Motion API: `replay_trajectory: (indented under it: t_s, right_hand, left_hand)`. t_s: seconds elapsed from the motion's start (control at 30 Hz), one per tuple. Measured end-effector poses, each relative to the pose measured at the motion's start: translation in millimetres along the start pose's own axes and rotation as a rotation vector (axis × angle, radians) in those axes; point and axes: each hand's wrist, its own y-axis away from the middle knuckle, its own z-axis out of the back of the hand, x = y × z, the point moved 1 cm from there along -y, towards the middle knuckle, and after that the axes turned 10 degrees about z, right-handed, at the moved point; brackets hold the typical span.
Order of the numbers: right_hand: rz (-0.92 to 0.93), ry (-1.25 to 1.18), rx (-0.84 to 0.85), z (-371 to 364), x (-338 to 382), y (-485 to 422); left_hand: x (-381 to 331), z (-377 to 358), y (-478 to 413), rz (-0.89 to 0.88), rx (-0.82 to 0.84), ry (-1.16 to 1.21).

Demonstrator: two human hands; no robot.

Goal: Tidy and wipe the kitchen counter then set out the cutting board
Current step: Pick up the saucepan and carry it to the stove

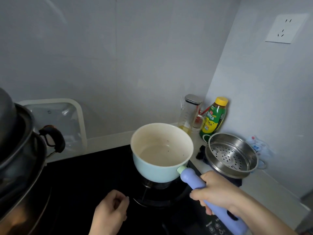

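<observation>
A light blue saucepan (152, 168) with a cream inside hangs just above the black stove top (94, 177), over the right burner. My right hand (218, 192) grips its purple handle (193, 181) from the right. The pan looks empty. My left hand (111, 211) hovers low over the stove in front of the pan, fingers curled in, holding nothing. No cutting board or cloth is in view.
A steel steamer basket (232, 155) sits on a small pot at the right. A green sauce bottle (214, 117) and a clear oil jug (189, 112) stand in the corner. Stacked dark pots (20, 150) fill the left side. A wall socket (286, 28) is upper right.
</observation>
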Motion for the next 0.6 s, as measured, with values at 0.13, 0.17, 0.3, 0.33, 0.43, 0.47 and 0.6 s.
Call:
replay_trajectory:
  t_s: [0.13,0.17,0.3,0.33,0.43,0.47,0.6]
  right_hand:
    - [0.004,0.015,-0.001,-1.1,-2.4,0.3]
    - [0.014,0.025,-0.004,-1.1,-3.0,0.2]
    - [0.057,0.088,-0.008,0.1,-2.4,2.0]
    - [0.064,0.101,-0.008,0.5,-1.9,3.3]
    - [0.064,0.136,-0.036,1.4,-1.2,8.0]
    - [0.074,0.168,-0.066,1.3,-0.6,10.3]
    - [0.239,0.277,-0.325,-1.7,7.4,26.7]
  left_hand:
    - [0.4,-1.4,1.5,-0.007,0.008,0.004]
    - [0.1,-1.4,2.6,-0.010,0.008,0.006]
    - [-2.2,0.2,8.2,-0.026,0.010,-0.024]
    - [-2.8,0.8,9.7,-0.032,0.007,-0.034]
    - [-2.6,2.4,14.3,-0.042,-0.002,-0.042]
    - [-1.9,2.9,16.1,-0.042,-0.002,-0.041]
    - [2.3,8.7,22.0,-0.045,-0.011,-0.034]
